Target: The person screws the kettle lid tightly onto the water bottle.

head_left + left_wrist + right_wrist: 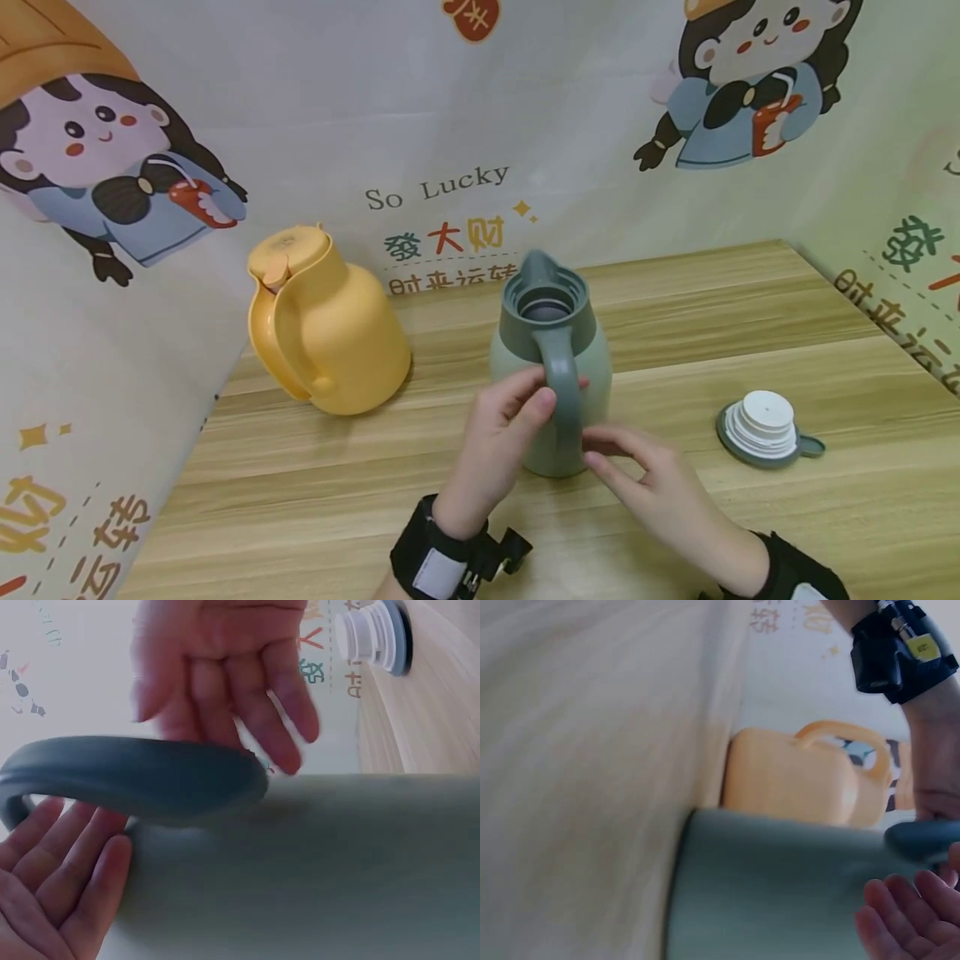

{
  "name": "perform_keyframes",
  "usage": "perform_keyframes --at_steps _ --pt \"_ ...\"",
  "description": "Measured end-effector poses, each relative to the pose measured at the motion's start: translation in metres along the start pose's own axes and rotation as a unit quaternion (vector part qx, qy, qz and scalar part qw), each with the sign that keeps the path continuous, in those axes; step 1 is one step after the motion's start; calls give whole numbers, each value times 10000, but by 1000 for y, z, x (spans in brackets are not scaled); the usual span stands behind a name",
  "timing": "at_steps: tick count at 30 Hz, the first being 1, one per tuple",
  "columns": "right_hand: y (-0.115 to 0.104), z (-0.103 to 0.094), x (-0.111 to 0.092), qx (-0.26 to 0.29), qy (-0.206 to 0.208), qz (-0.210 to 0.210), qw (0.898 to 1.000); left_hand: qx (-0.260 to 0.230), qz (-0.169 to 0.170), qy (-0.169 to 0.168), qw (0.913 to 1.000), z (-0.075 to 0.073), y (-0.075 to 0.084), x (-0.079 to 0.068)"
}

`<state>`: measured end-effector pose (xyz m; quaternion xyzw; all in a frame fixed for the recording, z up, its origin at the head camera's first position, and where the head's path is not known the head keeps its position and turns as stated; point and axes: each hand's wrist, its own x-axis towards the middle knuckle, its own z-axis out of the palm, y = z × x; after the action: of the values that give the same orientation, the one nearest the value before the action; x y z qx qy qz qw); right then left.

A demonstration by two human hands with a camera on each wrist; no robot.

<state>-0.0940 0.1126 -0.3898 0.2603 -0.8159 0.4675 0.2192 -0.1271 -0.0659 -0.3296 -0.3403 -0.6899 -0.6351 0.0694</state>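
A pale green thermos jug [600, 375] with a darker green collar stands upright on the wooden table, its mouth uncovered. My left hand [502, 425] holds the upper part of the jug's handle [558, 367], with fingers passing through the loop and the thumb against its near side. In the left wrist view the left fingers [71, 855] lie between handle and body. My right hand [660, 483] is beside the lower end of the handle, fingertips right at it, its fingers loosely bent. The right wrist view shows the right hand [911, 919] palm up, holding nothing.
A yellow thermos jug [360, 333] with its lid on stands at the left. To the right lies a white stepped stopper lid [768, 412] on a dark green base with a tab. A printed backdrop [315, 150] rises behind the table [300, 500].
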Motion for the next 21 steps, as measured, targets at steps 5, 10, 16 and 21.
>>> perform_keyframes --at_steps 5,10,16,21 --pt "12 -15 -13 -442 -303 867 9948 210 -39 236 9995 7 -1 -1" --pt "25 -33 -25 -918 -301 1229 9877 -43 84 373 9993 15 -2 -1" --pt "36 -62 -33 -1382 -179 1343 9811 -355 180 459 9982 23 -5 -2" --pt "46 -82 -36 -1291 176 1496 9801 -864 12 201 9961 29 -8 -2"
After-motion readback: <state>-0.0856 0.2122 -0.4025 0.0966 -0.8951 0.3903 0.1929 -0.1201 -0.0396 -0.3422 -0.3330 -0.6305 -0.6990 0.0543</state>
